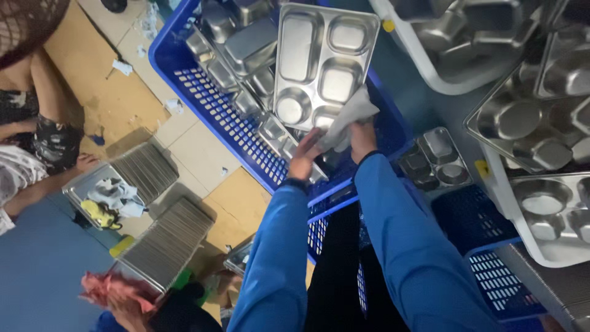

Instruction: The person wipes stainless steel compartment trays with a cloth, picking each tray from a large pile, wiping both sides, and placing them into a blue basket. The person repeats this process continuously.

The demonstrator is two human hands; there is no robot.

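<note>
Holding a steel compartment tray (322, 61) up on its short edge, the person works with both hands at its lower end. The tray stands tilted in the blue plastic crate (209, 98), its long axis running straight away from the person, so almost all of it lies beyond the hands, further up in the head view. The left hand (305, 154) is closed on the lower left corner of the tray, fingers curled around the rim. The right hand (361, 138) is bunched around a grey-white cloth (350, 117) and presses it against the lower right compartment. Both hands touch the tray, so neither is clearly nearer; the right one sits slightly higher on it. More steel trays (239, 49) lie stacked in the crate just left of the held one. To the right, other compartment trays (541, 123) rest in white tubs (442, 80). On the floor at the left, another person's hand (126, 301) holds a pink rag (107, 286) beside stacks of flat trays (166, 240).
</note>
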